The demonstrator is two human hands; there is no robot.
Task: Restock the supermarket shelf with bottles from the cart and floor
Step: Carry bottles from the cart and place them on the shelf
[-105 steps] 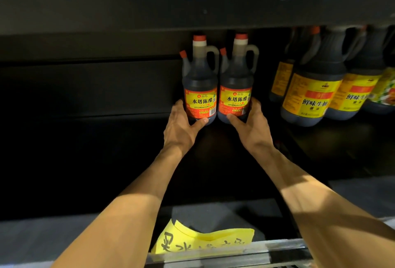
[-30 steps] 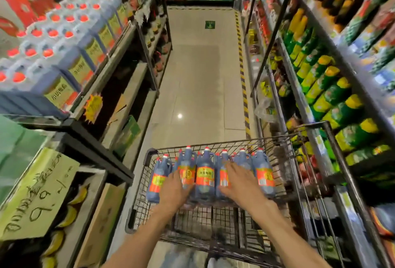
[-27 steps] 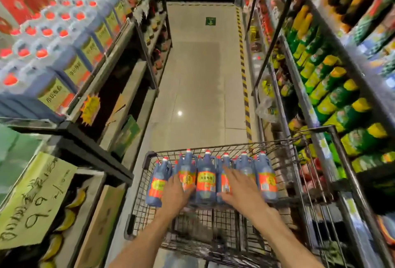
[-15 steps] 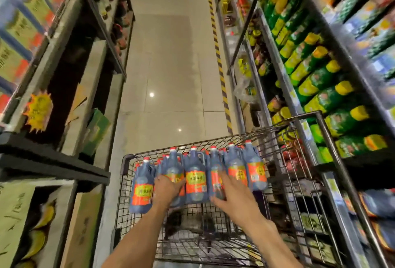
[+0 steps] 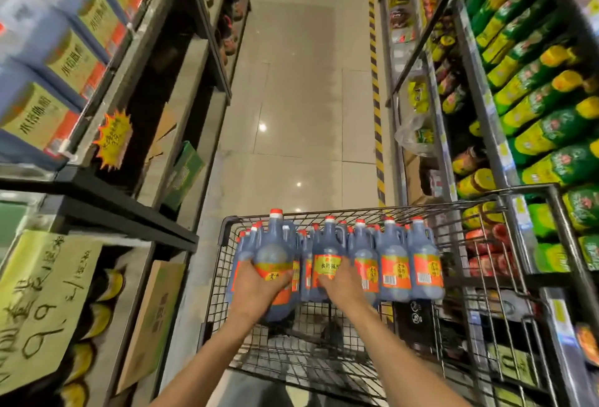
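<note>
Shelving (image 5: 168, 88) lines the left side of a tiled aisle floor (image 5: 291, 98), its upper tier filled with large blue-tinted jugs (image 5: 48, 108) bearing yellow-green labels, while the racks on the right (image 5: 466, 75) carry rows of green and yellow packets (image 5: 547, 121). Wire shopping cart (image 5: 486, 277) stands at the near end of the aisle, between the two racks, its basket holding a row of dark bottles (image 5: 395, 260) with red caps and orange-red labels, packed upright and touching one another. A handwritten yellow paper sign (image 5: 35, 303) hangs at lower left, and a starburst price tag (image 5: 113, 140) is clipped to the left shelf edge above it. The leftmost front bottle (image 5: 274, 251) sits higher than its neighbours and is tilted slightly toward the camera; the left hand (image 5: 259, 286) grips its lower body, fingers curled round the label. The right hand (image 5: 340, 283) is placed on the adjacent bottle (image 5: 327, 260), fingers wrapped round its lower label while it stands in line with the row. Both forearms extend from the bottom edge over the cart's near rim.
</note>
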